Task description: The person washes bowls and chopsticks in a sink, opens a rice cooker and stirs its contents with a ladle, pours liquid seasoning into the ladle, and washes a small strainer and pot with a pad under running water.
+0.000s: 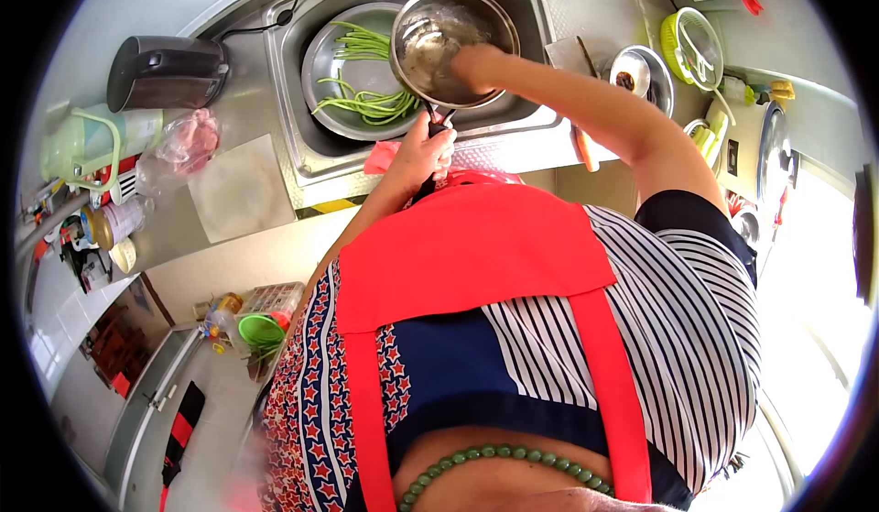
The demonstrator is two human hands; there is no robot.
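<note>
A steel saucepan (494, 22) is tilted over the sink, its opening facing up toward me. My left hand (430, 146) is closed around its dark handle. My right hand (476, 68) reaches inside the pan, near its wet, shiny bottom. The fingers there are partly hidden and blurred, so I cannot make out whether they hold anything. Just left of the pan, a wide metal basin (322, 65) sits in the sink with two bunches of long green beans (371, 107) in it. The pan overlaps the basin's right edge.
The steel sink (536, 31) surrounds the basin. Left of it are a dark electric kettle (169, 72), a plastic bag of pinkish food (190, 141) and a pale board (240, 187). On the right are a knife (586, 59), a metal bowl (661, 81) and a green basket (676, 49).
</note>
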